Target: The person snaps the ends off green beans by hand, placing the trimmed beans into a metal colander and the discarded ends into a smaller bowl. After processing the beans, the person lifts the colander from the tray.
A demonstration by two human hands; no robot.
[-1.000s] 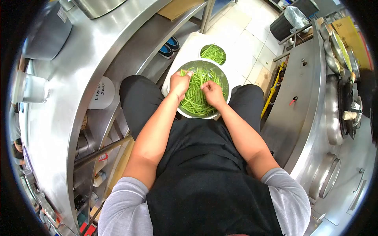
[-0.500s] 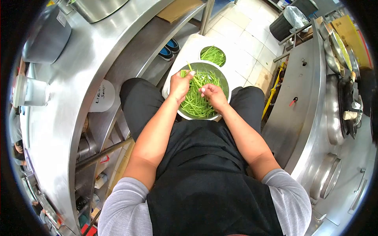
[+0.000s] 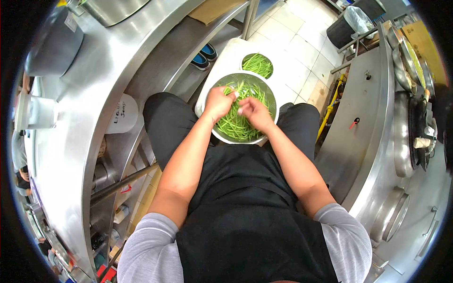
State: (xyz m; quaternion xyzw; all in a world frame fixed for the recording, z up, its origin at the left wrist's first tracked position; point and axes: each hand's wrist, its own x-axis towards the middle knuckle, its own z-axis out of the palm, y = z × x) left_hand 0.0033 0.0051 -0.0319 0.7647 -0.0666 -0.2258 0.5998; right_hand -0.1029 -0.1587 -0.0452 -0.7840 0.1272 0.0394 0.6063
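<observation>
A round metal colander [image 3: 270, 96] full of cut green beans [image 3: 237, 123] rests between my knees on a white surface [image 3: 232, 53]. My left hand [image 3: 221, 103] is closed around green beans above the colander's left side. Close by on the right, my right hand [image 3: 255, 114] hovers over the beans, its fingers curled and blurred; what they hold, if anything, is too small to tell. Beyond the colander stands a smaller white bowl [image 3: 242, 61] with more green beans [image 3: 258, 65].
A steel counter [image 3: 113, 61] with a large pot [image 3: 55, 45] and a plastic container [image 3: 41, 112] curves along the left. Pans [image 3: 403, 137] hang or stand at the right. Dark shoes [image 3: 204, 56] lie on the lower shelf. A black bin [image 3: 340, 34] stands far back.
My left hand has turned slightly and moved a little to the right. The bean tips above it no longer stick up as before. My right hand is now blurred by motion.
</observation>
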